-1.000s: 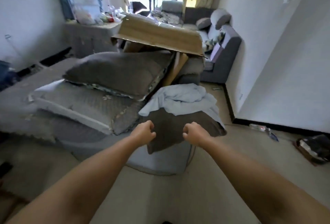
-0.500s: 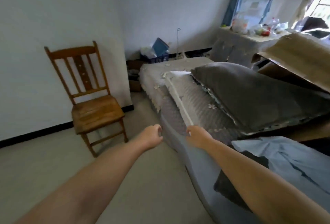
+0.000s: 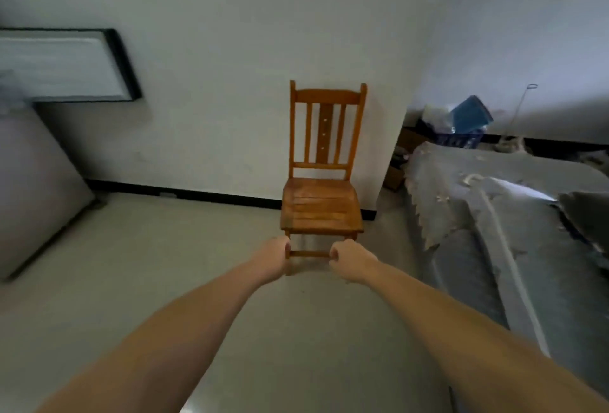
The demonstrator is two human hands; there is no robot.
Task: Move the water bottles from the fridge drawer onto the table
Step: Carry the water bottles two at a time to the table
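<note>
Far left, a smooth pale slab-sided unit (image 3: 33, 188) is standing on the floor, a dark-framed panel (image 3: 66, 65) above it. Matte beige floor (image 3: 164, 264) is stretching wide open between that unit and the bed. Centre, the left hand (image 3: 271, 259) is reaching forward, fingers clenched on nothing; the right hand (image 3: 351, 261) is matching it, fingers clenched, empty too. Beyond them, a slatted wooden chair (image 3: 321, 201) is sitting against the white wall. Right, a grey quilted bed (image 3: 494, 231) is showing a scalloped edge. Water bottles and fridge drawer aren't showing anywhere.
</note>
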